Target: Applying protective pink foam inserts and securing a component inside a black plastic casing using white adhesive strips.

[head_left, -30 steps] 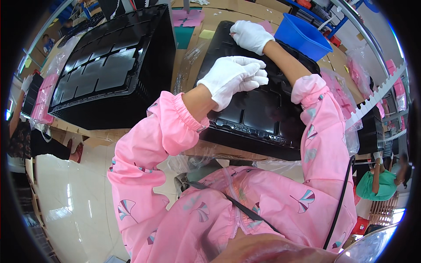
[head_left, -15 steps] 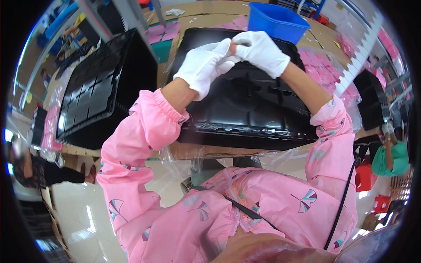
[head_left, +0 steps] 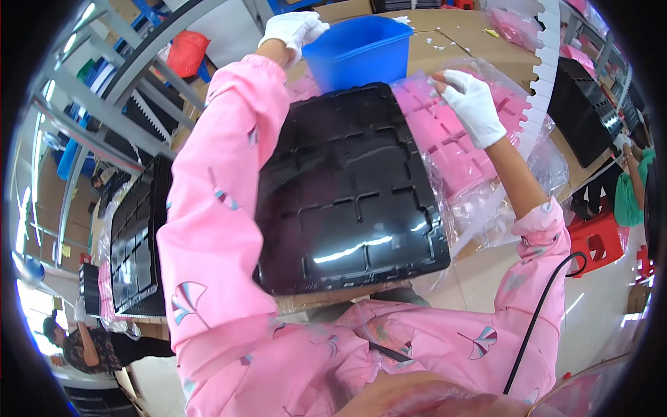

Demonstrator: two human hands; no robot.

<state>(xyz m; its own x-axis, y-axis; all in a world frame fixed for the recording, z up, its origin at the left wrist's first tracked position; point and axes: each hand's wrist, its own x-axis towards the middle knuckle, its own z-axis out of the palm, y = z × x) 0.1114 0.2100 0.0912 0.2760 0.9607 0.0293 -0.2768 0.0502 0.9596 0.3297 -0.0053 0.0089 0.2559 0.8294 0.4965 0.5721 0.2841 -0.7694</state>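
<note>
A: Where are the hands?

B: The left hand (head_left: 293, 28), in a white glove, reaches to the far rim of the blue plastic bin (head_left: 361, 52); its fingers look curled together, though I can't tell whether they grip anything. The right hand (head_left: 474, 104) rests on a clear bag of pink trays (head_left: 458, 149), fingers closed on the film near its top edge.

A: And the black tray?

B: The black compartment tray (head_left: 347, 194) lies flat on the desk (head_left: 451, 48), in front of the bin and touching the bag's left side.

A: Which step would you say is in hand?

B: Judging by the grip, getting the bag open or pulled clear. The next move likely calls for a firm pinch on the slippery film.
</note>
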